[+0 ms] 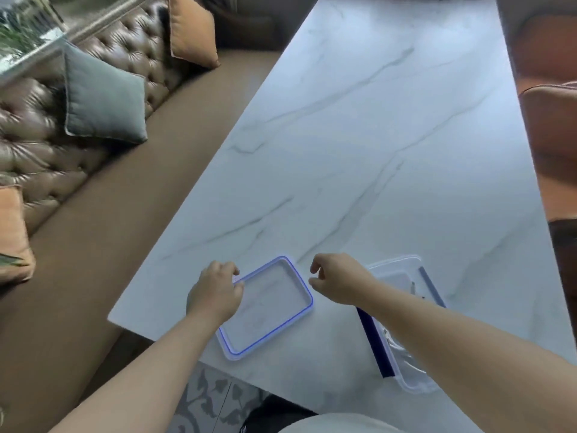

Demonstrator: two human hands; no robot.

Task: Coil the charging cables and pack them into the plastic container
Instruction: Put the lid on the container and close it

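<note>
Lidding looks to be the step in hand: the left grip (215,292) pinches the far-left corner of the lid (268,310), thumb and curled fingers closing on its blue-sealed rim. The lid lies flat on the marble surface (374,151), stretching away to the right of that grip and back toward the person. The right grip (340,279) hovers just past the lid's far-right corner, fingers loosely curled and holding nothing, wrist level, forearm reaching in from the lower right. Right of that grip and partly under its forearm sits the plastic container (396,282), open-topped, a dark blue clip (373,342) along the side facing the lid. Pale shapes inside may be the charging cables (412,288) (the forearm hides most of the interior), so I judge the coiling done but cannot be sure. The next move, as I read it, calls for lifting the lid clear, carrying it rightward past the right grip, squaring it over the container's rim and pressing the clips down.
</note>
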